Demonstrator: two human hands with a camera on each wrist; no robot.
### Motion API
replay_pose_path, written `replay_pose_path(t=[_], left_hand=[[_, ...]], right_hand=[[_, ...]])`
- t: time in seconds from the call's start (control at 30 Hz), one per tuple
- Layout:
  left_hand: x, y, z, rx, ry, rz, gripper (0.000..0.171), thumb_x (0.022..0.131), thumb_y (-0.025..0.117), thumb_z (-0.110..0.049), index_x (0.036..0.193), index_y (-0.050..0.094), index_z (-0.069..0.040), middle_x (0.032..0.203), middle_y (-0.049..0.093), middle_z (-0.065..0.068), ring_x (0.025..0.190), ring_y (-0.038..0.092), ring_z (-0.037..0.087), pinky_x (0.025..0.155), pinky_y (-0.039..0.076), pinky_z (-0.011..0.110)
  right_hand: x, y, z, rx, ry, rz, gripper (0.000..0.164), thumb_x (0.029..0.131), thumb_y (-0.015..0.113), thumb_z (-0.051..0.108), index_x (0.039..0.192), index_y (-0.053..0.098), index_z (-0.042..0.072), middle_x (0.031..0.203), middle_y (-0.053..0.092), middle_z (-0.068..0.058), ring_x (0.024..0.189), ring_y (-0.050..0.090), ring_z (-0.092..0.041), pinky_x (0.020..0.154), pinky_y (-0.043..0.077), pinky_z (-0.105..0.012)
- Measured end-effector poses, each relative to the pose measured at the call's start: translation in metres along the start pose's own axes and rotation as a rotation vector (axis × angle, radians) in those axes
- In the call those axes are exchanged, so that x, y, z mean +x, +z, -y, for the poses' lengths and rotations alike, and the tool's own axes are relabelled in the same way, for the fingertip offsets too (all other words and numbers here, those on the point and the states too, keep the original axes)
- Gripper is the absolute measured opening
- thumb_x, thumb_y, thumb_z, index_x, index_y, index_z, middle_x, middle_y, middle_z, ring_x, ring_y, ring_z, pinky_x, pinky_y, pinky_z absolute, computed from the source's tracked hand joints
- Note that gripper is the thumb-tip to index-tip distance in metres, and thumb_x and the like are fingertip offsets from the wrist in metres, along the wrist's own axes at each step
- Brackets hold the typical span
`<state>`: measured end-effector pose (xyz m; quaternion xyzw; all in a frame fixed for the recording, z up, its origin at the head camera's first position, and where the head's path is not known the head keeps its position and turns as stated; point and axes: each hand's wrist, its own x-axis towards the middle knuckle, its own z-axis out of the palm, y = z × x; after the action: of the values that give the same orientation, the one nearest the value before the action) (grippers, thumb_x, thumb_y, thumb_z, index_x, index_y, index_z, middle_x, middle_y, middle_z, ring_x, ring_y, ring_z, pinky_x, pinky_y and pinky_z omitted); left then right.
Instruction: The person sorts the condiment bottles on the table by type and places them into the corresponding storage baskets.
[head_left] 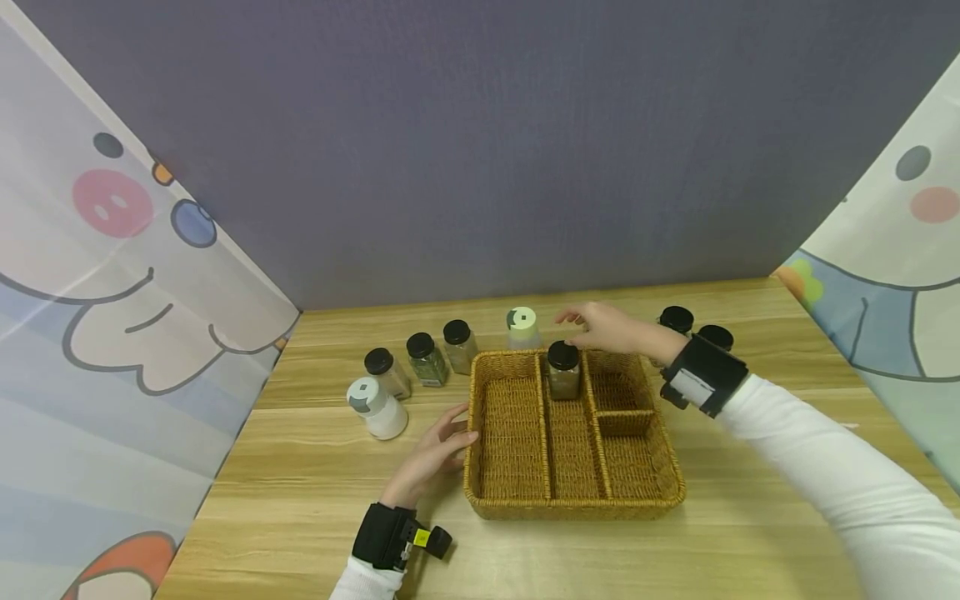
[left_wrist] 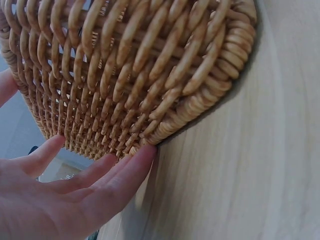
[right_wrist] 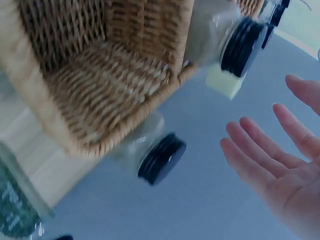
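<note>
A wicker basket (head_left: 573,506) with several compartments stands on the table. My left hand (head_left: 431,458) rests at its left side, thumb at the rim. In the left wrist view the extended fingers (left_wrist: 107,192) touch the woven outer wall near its base. A black-lidded spice jar (head_left: 564,375) stands upright at the back of the middle compartment. My right hand (head_left: 606,327) is just behind and above that jar, holding nothing. The right wrist view shows its fingers (right_wrist: 255,165) spread and apart from the jar's black lid (right_wrist: 245,47).
Left of the basket stand a white-capped bottle (head_left: 377,408) and black-lidded jars, including one with green contents (head_left: 427,360). A pale-capped bottle (head_left: 522,327) is behind the basket. Two more black-lidded jars stand at the right, one lid (head_left: 716,337) beside my right wrist. A grey wall (head_left: 480,167) backs the table.
</note>
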<state>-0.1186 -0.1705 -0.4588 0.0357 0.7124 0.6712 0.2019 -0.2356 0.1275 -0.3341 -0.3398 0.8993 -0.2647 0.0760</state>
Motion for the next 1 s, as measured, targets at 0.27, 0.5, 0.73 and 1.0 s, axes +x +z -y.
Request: replay_pose_path(t=[0.27, 0.5, 0.73, 1.0], left_hand=[[0.011, -0.009, 0.020, 0.005, -0.003, 0.008, 0.072, 0.079, 0.061, -0.041, 0.138, 0.026, -0.020, 0.133, 0.036, 0.019, 0.110, 0.047, 0.026, 0.085, 0.046, 0.038], [0.009, -0.007, 0.016, -0.005, 0.005, 0.016, 0.076, 0.077, 0.062, -0.043, 0.139, 0.026, -0.017, 0.131, 0.037, 0.021, 0.109, 0.048, 0.028, 0.083, 0.047, 0.038], [0.002, -0.001, 0.003, -0.014, 0.001, 0.020, 0.072, 0.083, 0.058, -0.036, 0.140, 0.021, -0.012, 0.132, 0.034, 0.024, 0.109, 0.048, 0.030, 0.084, 0.047, 0.039], [0.004, -0.002, 0.009, -0.001, 0.008, 0.026, 0.069, 0.084, 0.058, -0.035, 0.139, 0.023, -0.015, 0.132, 0.033, 0.024, 0.110, 0.047, 0.029, 0.086, 0.046, 0.039]], right_hand=[[0.001, -0.015, -0.014, -0.010, 0.031, -0.030, 0.031, 0.084, 0.057, 0.008, 0.112, 0.053, -0.005, 0.108, 0.055, -0.023, 0.101, 0.051, -0.037, 0.084, 0.044, -0.046], [0.001, -0.020, -0.022, -0.024, 0.073, -0.032, 0.031, 0.084, 0.057, 0.008, 0.112, 0.053, -0.005, 0.107, 0.056, -0.024, 0.100, 0.051, -0.037, 0.082, 0.044, -0.046], [0.003, -0.019, -0.033, -0.022, 0.106, -0.033, 0.033, 0.085, 0.057, 0.007, 0.114, 0.051, -0.006, 0.111, 0.053, -0.026, 0.104, 0.049, -0.038, 0.085, 0.042, -0.049], [0.005, -0.016, -0.043, -0.016, 0.131, -0.029, 0.035, 0.084, 0.056, 0.005, 0.116, 0.049, -0.007, 0.113, 0.050, -0.028, 0.105, 0.046, -0.040, 0.086, 0.040, -0.050]])
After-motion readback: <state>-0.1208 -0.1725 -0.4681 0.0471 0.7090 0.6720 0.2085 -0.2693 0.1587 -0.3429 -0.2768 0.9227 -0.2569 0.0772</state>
